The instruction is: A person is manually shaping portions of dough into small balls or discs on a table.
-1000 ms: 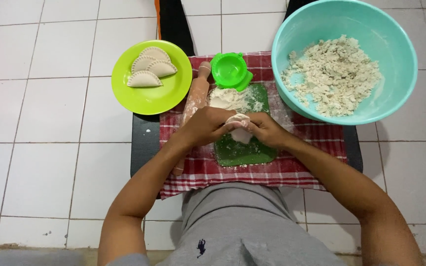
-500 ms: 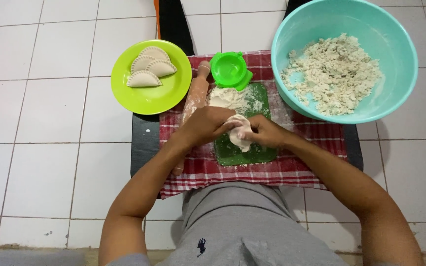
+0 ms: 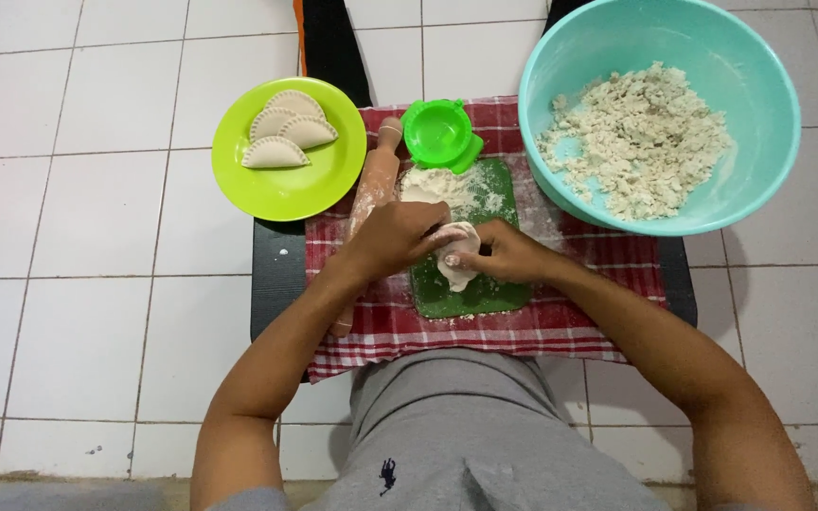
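Note:
Both my hands meet over a dark green floured board [image 3: 485,293] on a red checked cloth [image 3: 608,312]. My left hand [image 3: 400,235] and my right hand [image 3: 502,251] pinch a pale piece of dough [image 3: 456,268] between their fingers, just above the board. A small heap of flour [image 3: 433,185] lies at the board's far end. A wooden rolling pin [image 3: 374,185] lies to the left of my left hand, partly under my forearm.
A lime green plate [image 3: 295,189] at the left carries three folded crimped pastries [image 3: 281,132]. A bright green hinged press mould [image 3: 439,132] sits behind the board. A large turquoise bowl [image 3: 759,114] of crumbly white filling [image 3: 631,142] stands at the right. White floor tiles surround the low black stand.
My fingers have shifted slightly on the dough, which now hangs a little lower over the board. Everything else stays where it was.

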